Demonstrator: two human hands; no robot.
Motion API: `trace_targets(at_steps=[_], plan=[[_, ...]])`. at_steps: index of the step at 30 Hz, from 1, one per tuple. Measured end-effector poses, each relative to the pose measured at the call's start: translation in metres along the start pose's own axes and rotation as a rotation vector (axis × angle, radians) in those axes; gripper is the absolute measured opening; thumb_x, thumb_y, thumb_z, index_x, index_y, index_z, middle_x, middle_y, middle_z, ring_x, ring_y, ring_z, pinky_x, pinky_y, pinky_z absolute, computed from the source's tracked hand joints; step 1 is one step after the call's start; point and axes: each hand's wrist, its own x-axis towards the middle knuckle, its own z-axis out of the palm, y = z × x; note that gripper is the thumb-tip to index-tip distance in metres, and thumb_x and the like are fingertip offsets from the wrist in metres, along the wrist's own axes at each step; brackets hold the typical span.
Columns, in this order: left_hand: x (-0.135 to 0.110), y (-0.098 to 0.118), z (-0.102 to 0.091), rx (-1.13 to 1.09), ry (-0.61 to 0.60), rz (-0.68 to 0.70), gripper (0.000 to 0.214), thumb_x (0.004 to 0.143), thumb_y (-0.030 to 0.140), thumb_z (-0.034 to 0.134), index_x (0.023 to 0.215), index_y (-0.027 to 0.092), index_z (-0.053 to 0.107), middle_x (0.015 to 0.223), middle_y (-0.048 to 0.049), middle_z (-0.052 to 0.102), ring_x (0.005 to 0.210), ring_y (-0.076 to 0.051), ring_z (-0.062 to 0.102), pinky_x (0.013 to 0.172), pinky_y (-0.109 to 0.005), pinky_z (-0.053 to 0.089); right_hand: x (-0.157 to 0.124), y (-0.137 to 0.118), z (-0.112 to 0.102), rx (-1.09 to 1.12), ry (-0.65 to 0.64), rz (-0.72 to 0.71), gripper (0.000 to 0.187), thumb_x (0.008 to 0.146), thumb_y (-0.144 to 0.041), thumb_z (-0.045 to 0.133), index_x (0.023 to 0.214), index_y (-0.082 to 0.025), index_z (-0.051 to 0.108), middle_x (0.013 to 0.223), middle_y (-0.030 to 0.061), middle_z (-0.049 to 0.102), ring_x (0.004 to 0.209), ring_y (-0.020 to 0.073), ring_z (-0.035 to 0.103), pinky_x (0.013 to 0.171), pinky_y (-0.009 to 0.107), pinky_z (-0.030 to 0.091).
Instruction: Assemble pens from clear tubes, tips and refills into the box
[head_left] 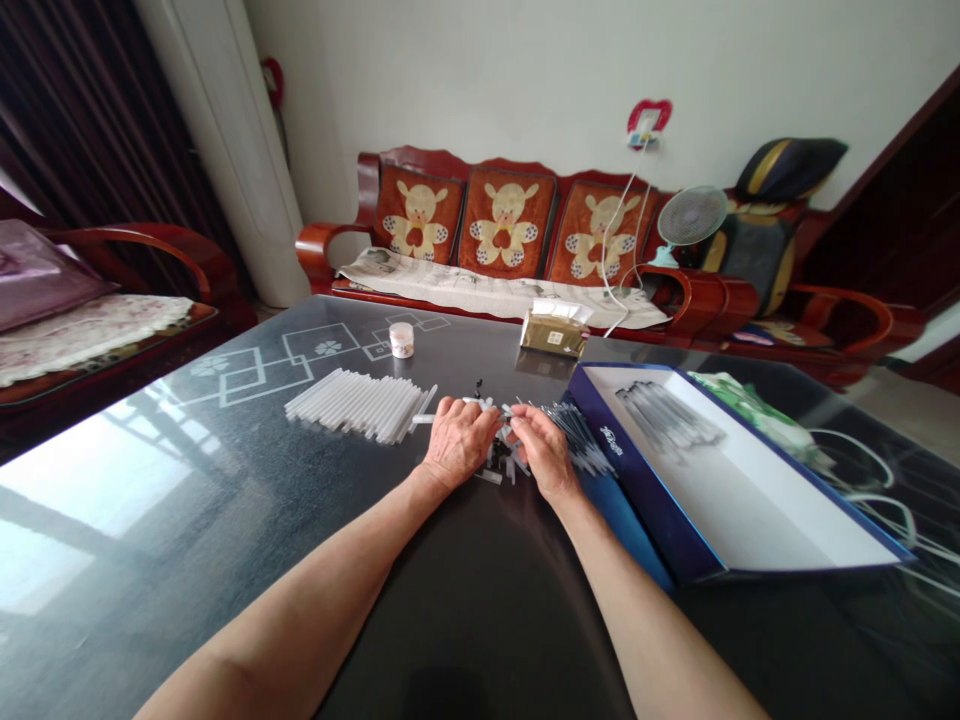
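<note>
My left hand (459, 440) is closed around a white pen barrel (423, 419), whose end sticks out to the left of my fingers. Close beside it, my right hand (547, 456) pinches something small at the barrel's other end; my fingertips hide most of it. Under and between both hands lies a pile of small white and black pen parts (489, 479). A row of white translucent pen barrels (360, 404) lies to the left. Just right of my right hand is a bunch of thin dark refills (583, 440), partly covered by that hand.
An open blue box (780, 530) at the right holds several pens (667, 415) at its far end. A small white tub (401, 340) and a tissue box (553, 333) stand farther back. Green-and-white packaging (757, 410) and white cables (881, 500) lie beyond the blue box.
</note>
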Motion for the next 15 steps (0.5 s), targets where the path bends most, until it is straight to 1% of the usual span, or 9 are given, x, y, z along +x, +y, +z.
trace_targets(at_steps=[3, 5, 8, 12, 15], plan=[[0.0001, 0.0007, 0.0001, 0.001, -0.005, 0.006, 0.032, 0.097, 0.038, 0.037, 0.101, 0.024, 0.065, 0.074, -0.0035, 0.058, 0.074, -0.019, 0.049, 0.077, -0.035, 0.03, -0.0011, -0.0036, -0.0001, -0.081, 0.031, 0.007, 0.036, 0.074, -0.052, 0.064, 0.081, -0.017, 0.067, 0.068, 0.0027, 0.065, 0.062, 0.0151, 0.059, 0.055, 0.026, 0.048], [0.0002, 0.001, 0.0004, 0.004, -0.005, 0.009, 0.032, 0.097, 0.038, 0.037, 0.1, 0.024, 0.065, 0.074, -0.0035, 0.058, 0.074, -0.019, 0.049, 0.077, -0.035, 0.03, -0.001, -0.0034, 0.0, -0.105, 0.027, 0.007, 0.037, 0.073, -0.053, 0.064, 0.078, -0.016, 0.067, 0.065, 0.0022, 0.064, 0.061, 0.0147, 0.058, 0.056, 0.026, 0.048], [0.0003, 0.001, 0.0009, 0.0, -0.004, 0.005, 0.033, 0.097, 0.039, 0.037, 0.1, 0.024, 0.065, 0.074, -0.0036, 0.059, 0.073, -0.019, 0.049, 0.076, -0.036, 0.03, 0.0002, 0.0, -0.0001, -0.056, 0.002, 0.011, 0.036, 0.07, -0.05, 0.067, 0.084, -0.017, 0.067, 0.068, 0.0012, 0.065, 0.059, 0.0134, 0.057, 0.054, 0.025, 0.046], [-0.0001, 0.0005, 0.0012, -0.006, -0.006, 0.004, 0.032, 0.097, 0.038, 0.037, 0.102, 0.023, 0.065, 0.074, -0.004, 0.059, 0.074, -0.019, 0.05, 0.076, -0.036, 0.031, 0.0012, 0.0023, -0.001, 0.003, -0.027, 0.007, 0.039, 0.067, -0.045, 0.07, 0.094, -0.019, 0.066, 0.08, 0.0023, 0.068, 0.062, 0.0135, 0.059, 0.051, 0.023, 0.044], [-0.0003, 0.0004, 0.0008, -0.006, -0.003, 0.013, 0.032, 0.097, 0.038, 0.036, 0.102, 0.024, 0.065, 0.075, -0.0039, 0.059, 0.074, -0.019, 0.05, 0.077, -0.036, 0.031, 0.0002, 0.0, -0.0017, -0.041, 0.012, 0.017, 0.036, 0.071, -0.049, 0.066, 0.089, -0.018, 0.067, 0.076, 0.0036, 0.067, 0.063, 0.0155, 0.059, 0.05, 0.024, 0.045]])
